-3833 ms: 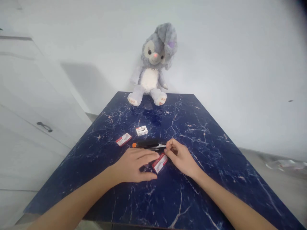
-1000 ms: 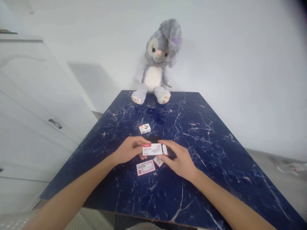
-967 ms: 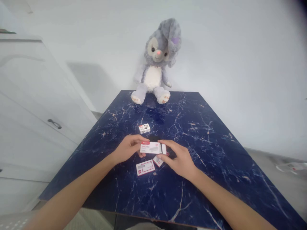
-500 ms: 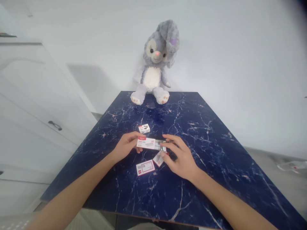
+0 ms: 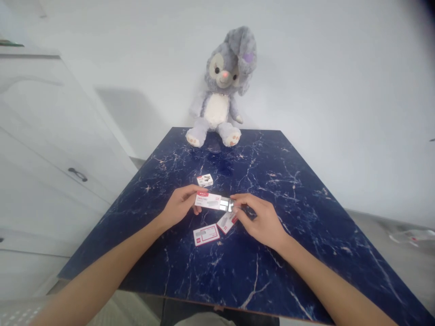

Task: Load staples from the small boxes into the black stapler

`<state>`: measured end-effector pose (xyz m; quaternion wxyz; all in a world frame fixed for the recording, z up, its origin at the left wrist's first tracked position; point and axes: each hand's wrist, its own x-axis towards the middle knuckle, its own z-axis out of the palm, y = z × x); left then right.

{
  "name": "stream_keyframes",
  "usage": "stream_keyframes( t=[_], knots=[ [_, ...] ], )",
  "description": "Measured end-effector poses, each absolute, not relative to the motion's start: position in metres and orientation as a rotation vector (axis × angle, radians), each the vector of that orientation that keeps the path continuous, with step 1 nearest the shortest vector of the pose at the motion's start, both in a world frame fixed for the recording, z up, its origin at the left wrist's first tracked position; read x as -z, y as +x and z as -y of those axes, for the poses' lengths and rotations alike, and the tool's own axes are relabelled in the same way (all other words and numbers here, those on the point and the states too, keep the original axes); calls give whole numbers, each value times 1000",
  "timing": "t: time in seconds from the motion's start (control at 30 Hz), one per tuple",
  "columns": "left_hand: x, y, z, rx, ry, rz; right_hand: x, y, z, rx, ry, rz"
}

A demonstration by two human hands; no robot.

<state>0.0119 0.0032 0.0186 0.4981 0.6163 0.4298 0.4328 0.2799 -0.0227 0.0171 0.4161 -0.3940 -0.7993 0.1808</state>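
My left hand [image 5: 182,203] grips the left end of a small white-and-red cardboard box [image 5: 208,202], thumb along its top edge and fingers under it. A silvery inner piece [image 5: 225,204] sticks out of the box's right end. On the outer end of that piece, my right hand [image 5: 260,218] is closed with thumb and fingertips. Below the held box two flat white-and-red packs lie on the table: a left pack [image 5: 206,235] and a right pack [image 5: 225,222], which is partly hidden near my right fingers. Their print is too small to read.
Just beyond the held box stands another small white box [image 5: 205,180] with a dark picture on it. A grey plush rabbit [image 5: 217,111] sits at the far edge of the dark blue marbled table [image 5: 272,167]. White cabinets [image 5: 50,149] stand on the left.
My right fingers, spread over the box's right end before, have closed on the end of the silvery piece. The box stays in my left hand. The view has shifted slightly.
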Motion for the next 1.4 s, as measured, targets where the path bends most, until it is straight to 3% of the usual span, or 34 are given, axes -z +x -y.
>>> stream_keyframes(
  t=[0.67,0.9,1.23,1.4],
  knots=[
    [-18,13,0,-971,1619,-1084,-5,280,18,-219,-951,2115],
    [-25,15,6,-880,1813,-1189,-6,276,22,-445,-1045,2081],
    [-21,24,23,-1082,2051,-1278,-16,281,15,-705,-928,2046],
    [-23,25,23,-1210,1913,-1161,-17,281,16,-926,-998,1710]
  ],
)
